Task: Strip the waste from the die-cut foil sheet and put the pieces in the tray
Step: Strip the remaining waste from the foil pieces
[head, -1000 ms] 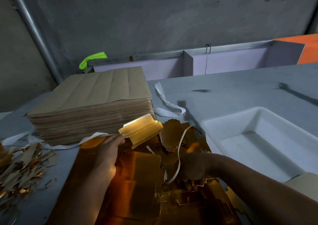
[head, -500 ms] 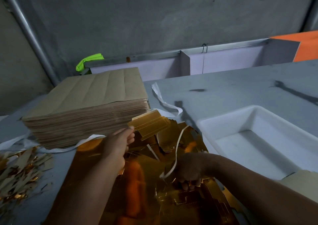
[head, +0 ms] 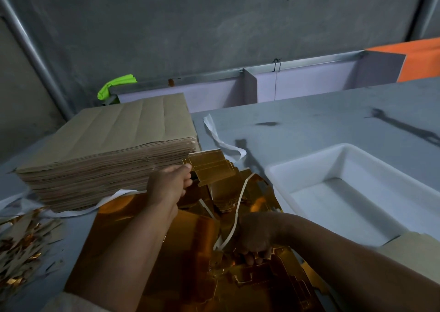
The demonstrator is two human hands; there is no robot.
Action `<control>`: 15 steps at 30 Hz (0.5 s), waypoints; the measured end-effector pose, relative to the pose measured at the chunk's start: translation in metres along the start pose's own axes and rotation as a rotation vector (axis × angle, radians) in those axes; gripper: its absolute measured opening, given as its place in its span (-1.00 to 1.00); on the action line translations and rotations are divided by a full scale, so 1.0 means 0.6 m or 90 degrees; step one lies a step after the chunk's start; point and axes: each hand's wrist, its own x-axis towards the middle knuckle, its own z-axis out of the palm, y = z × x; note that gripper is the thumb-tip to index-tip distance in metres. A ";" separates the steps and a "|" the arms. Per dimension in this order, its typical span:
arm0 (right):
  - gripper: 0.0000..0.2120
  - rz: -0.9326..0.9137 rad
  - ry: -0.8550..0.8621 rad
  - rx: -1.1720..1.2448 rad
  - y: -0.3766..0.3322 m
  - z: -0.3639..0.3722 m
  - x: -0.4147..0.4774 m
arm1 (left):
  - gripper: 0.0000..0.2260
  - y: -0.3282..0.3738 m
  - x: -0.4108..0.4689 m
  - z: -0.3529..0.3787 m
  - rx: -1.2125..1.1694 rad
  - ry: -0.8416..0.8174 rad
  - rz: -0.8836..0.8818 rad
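A gold die-cut foil sheet [head: 147, 247] lies on the grey table in front of me, partly under both forearms. My left hand [head: 170, 185] pinches a small stack of gold die-cut pieces [head: 209, 166] and holds it lifted beside the brown stack. My right hand [head: 256, 240] presses down on the sheet with fingers curled over its cut edge; what they grip is hidden. More gold pieces [head: 226, 197] pile between the hands. The white tray [head: 297, 168] sits to the right, with nothing visible inside.
A tall stack of brown sheets [head: 112, 147] stands at the left. Gold and brown waste scraps [head: 21, 245] litter the left edge. White strips [head: 221, 140] lie on the table [head: 309, 121]. A brown sheet corner [head: 414, 247] covers the tray's near end.
My left hand has carried the gold pieces up and to the right, away from the sheet. My right hand has stayed pressed on the sheet.
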 end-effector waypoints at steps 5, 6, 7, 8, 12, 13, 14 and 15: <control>-0.79 0.004 0.004 -0.022 -0.002 0.001 -0.001 | -0.95 0.005 -0.015 0.027 -0.197 -0.036 -0.156; -0.79 0.000 0.005 -0.021 -0.001 0.001 -0.001 | -0.94 0.005 -0.018 0.032 -0.237 -0.038 -0.180; -0.78 -0.004 0.005 -0.020 -0.002 0.001 -0.002 | -0.94 0.004 -0.020 0.037 -0.265 -0.040 -0.196; -0.78 -0.006 0.004 -0.019 -0.002 0.001 -0.003 | -0.93 0.002 -0.022 0.042 -0.277 -0.042 -0.206; -0.77 0.000 -0.016 -0.003 -0.002 -0.001 -0.003 | -0.84 -0.008 -0.027 0.062 -0.277 -0.054 -0.229; -0.77 0.002 -0.018 -0.002 -0.002 -0.001 -0.003 | -0.80 -0.010 -0.029 0.066 -0.283 -0.060 -0.241; -0.78 0.003 -0.019 -0.002 -0.002 -0.002 -0.004 | -0.77 -0.011 -0.031 0.070 -0.291 -0.067 -0.256; -0.79 0.003 -0.017 -0.001 -0.003 -0.001 -0.005 | -0.74 -0.013 -0.033 0.074 -0.298 -0.075 -0.270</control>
